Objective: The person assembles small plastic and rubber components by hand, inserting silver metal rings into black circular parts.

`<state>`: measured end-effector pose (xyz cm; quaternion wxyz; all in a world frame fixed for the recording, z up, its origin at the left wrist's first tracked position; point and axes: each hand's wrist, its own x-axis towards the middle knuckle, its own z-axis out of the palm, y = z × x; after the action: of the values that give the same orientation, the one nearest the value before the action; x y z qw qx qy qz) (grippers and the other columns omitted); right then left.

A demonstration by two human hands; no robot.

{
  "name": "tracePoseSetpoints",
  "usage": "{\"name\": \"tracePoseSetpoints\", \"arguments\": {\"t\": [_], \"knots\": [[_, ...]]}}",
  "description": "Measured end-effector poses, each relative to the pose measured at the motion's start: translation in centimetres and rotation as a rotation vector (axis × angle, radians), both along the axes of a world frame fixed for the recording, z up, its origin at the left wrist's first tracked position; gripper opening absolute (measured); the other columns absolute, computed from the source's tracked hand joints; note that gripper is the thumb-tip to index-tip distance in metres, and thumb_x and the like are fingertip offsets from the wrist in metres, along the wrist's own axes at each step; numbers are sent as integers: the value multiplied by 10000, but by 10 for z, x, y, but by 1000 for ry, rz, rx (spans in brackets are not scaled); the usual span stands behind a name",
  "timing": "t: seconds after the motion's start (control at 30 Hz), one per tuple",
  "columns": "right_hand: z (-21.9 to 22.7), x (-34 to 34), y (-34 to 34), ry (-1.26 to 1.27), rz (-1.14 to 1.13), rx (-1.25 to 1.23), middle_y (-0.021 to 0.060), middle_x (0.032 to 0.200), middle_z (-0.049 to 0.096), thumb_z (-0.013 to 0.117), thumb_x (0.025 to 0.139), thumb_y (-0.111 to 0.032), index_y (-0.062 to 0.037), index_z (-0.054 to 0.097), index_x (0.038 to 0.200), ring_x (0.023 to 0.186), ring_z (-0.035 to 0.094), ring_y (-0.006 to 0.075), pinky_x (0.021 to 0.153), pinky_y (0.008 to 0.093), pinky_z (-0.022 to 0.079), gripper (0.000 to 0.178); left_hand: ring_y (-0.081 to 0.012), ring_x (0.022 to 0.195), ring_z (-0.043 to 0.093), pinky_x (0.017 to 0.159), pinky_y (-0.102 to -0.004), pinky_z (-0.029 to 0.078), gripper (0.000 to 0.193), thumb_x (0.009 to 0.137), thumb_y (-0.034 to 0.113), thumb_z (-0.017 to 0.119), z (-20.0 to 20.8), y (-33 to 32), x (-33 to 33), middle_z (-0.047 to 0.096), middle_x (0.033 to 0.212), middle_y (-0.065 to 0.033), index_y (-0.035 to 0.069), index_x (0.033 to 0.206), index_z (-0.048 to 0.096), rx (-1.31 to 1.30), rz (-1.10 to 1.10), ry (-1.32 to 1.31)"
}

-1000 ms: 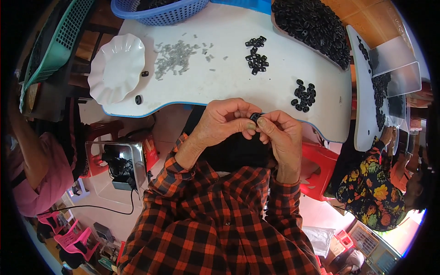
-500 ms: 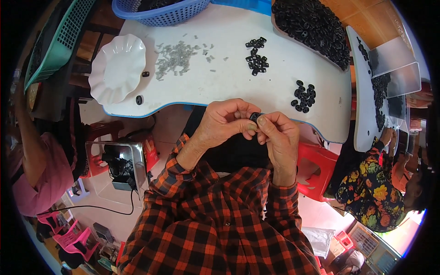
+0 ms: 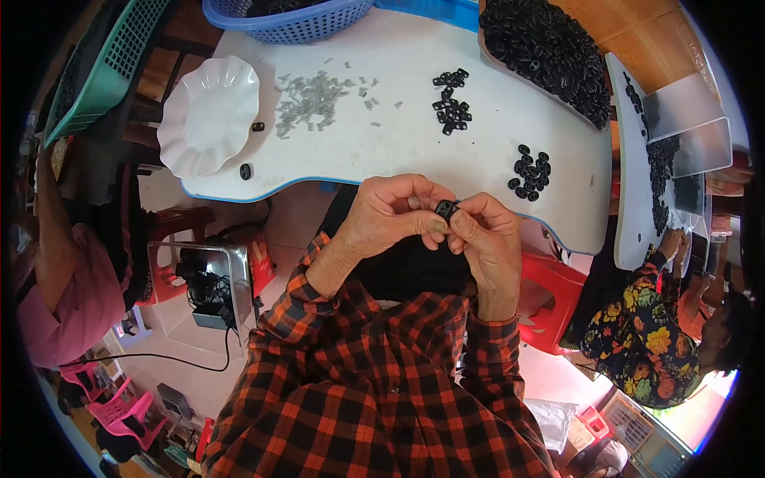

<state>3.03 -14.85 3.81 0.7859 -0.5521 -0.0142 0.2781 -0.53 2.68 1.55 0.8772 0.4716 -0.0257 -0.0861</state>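
Observation:
Between my two hands, just off the table's front edge, is a small black oval plastic piece with holes in it. My left hand pinches it from the left with thumb and fingers. From the other side, the thumb and fingertips of my right hand close on it too. On the white table beyond lie a pile of small clear plastic bits, a cluster of small black blocks and a group of black oval pieces at the right.
A white scalloped plate sits at the table's left, with two loose black parts beside it. A blue basket and a heaped tray of black pieces stand at the back. Another person's hand works at a neighbouring table on the right.
The black oval piece has turned slightly and shows more of its face between my fingertips. Both hands stay almost in place; the whole view has shifted a little.

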Motion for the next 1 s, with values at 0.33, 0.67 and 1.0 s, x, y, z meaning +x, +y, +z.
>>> {"name": "tracePoseSetpoints", "arguments": {"t": [0.33,0.67,1.0], "knots": [[-1,-1,0,-48,36,-43,65,697,628,689,811,-41,6,623,838,544,561,87,489,188,444,85,-125,676,643,587,-225,551,251,805,-39,656,2,3,-4,655,848,-111,-70,1047,596,90,22,-54],[0,-8,3,-88,-58,-86,64,748,640,662,839,-54,22,642,918,593,566,84,526,196,457,111,-119,720,638,604,-227,549,250,809,-41,653,0,0,-2,654,874,-106,-70,1049,591,89,55,-88],[9,-17,7,-158,-113,-202,71,754,632,593,869,-23,39,628,944,604,562,88,537,194,446,104,-110,735,628,618,-226,550,247,813,-42,647,-1,-1,-4,644,878,-94,-67,1051,586,78,55,-68]]}}
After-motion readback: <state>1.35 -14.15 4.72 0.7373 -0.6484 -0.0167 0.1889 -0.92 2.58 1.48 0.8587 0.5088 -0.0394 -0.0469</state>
